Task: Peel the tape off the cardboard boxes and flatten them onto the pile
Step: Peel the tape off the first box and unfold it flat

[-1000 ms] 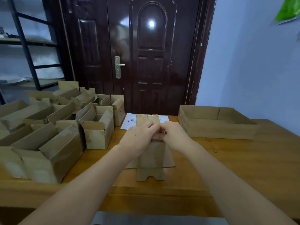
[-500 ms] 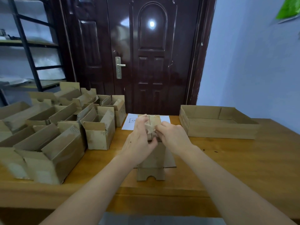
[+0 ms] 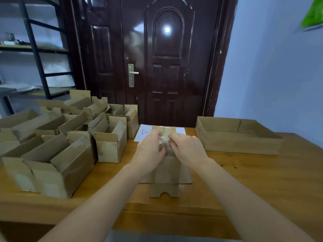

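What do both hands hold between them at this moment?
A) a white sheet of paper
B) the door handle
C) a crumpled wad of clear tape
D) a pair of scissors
C: the left hand and the right hand pinch a crumpled wad of tape above the flattened box.

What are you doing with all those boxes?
A person is taking tape off brown cardboard boxes. Both hands, left and right, pinch a crumpled wad of clear tape above a flattened brown cardboard box lying on the wooden table. Many open small cardboard boxes wait on the left. A wide shallow cardboard tray sits on the right.
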